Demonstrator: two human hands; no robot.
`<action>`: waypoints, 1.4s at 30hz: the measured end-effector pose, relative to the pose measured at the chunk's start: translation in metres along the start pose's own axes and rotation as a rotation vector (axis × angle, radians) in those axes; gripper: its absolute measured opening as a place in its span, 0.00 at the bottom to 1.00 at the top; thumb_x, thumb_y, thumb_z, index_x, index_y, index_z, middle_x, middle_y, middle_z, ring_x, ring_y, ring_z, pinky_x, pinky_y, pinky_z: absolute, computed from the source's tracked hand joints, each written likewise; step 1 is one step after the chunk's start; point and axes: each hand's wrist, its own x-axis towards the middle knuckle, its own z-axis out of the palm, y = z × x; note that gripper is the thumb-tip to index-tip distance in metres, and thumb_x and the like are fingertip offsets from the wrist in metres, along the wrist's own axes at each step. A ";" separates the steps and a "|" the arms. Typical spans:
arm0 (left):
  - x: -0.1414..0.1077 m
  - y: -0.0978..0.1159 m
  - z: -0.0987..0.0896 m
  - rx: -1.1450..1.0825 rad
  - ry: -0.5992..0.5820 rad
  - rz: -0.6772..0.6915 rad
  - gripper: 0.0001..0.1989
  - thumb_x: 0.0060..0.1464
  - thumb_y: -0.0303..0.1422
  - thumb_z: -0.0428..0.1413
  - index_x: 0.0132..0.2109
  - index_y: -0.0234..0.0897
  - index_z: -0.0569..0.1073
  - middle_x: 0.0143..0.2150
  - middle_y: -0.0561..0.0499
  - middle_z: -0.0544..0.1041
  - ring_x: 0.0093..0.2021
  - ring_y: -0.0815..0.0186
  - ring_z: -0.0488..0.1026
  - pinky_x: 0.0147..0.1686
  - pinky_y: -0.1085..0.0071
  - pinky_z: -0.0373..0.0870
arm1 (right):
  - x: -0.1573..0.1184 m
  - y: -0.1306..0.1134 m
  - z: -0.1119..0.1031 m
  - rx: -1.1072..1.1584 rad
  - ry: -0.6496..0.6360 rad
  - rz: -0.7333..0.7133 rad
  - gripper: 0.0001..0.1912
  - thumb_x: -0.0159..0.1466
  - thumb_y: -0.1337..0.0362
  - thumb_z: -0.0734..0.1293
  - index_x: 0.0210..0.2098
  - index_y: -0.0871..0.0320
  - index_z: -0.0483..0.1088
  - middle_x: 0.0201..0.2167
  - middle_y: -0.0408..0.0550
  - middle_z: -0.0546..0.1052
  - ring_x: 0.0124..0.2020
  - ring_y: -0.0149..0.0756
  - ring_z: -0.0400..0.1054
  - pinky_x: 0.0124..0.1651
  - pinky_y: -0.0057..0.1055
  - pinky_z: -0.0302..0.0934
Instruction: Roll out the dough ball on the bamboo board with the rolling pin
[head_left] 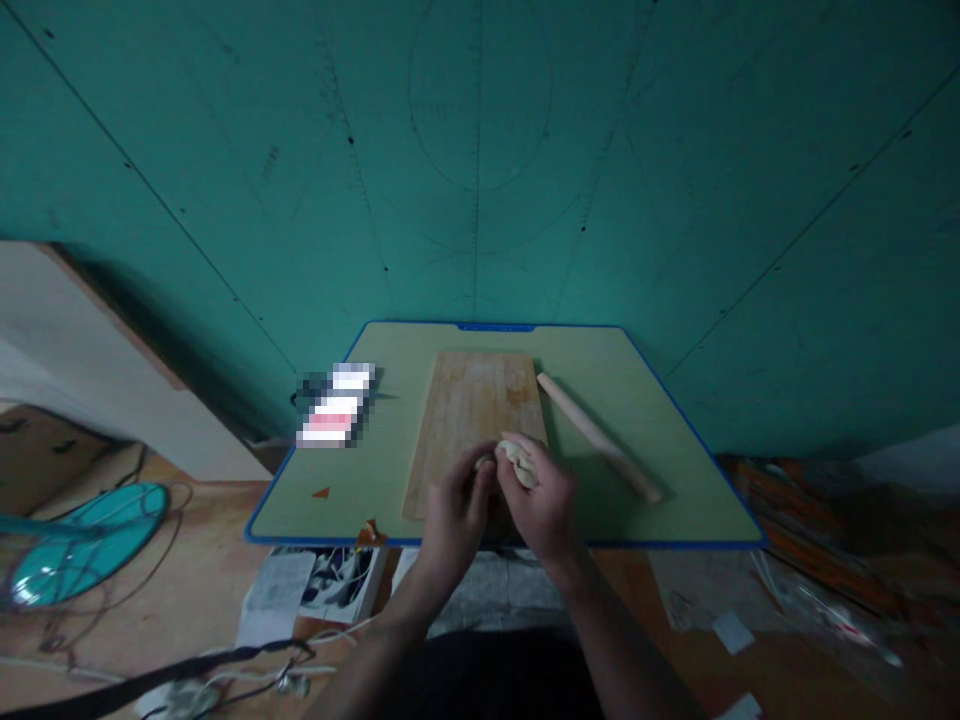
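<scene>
A lump of pale dough [523, 466] is wrapped in my right hand [551, 500], its top showing between thumb and fingers. My left hand [456, 502] is closed beside it, thumb against the fingers, with a small pale bit that looks like dough at the fingertips. Both hands are over the near right part of a wooden cutting board [480, 390]. To the right of the board a wooden rolling pin [600, 438] lies at a slant on the table. The undersides of my fingers are hidden.
The pale table [675, 480] has a blue rim and stands against a green wall [480, 150]. A blurred-out phone-like object [337, 405] lies at the left. Orange-brown scraps [370, 533] sit by the near edge. Cables [255, 660] and a box [341, 585] are below.
</scene>
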 end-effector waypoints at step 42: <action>-0.005 0.001 0.014 -0.344 -0.025 0.110 0.34 0.66 0.55 0.32 0.67 0.43 0.62 0.70 0.45 0.61 0.70 0.57 0.56 0.66 0.58 0.57 | -0.010 -0.020 0.016 0.204 0.007 -0.023 0.18 0.71 0.60 0.56 0.56 0.53 0.68 0.55 0.55 0.74 0.57 0.43 0.68 0.57 0.44 0.65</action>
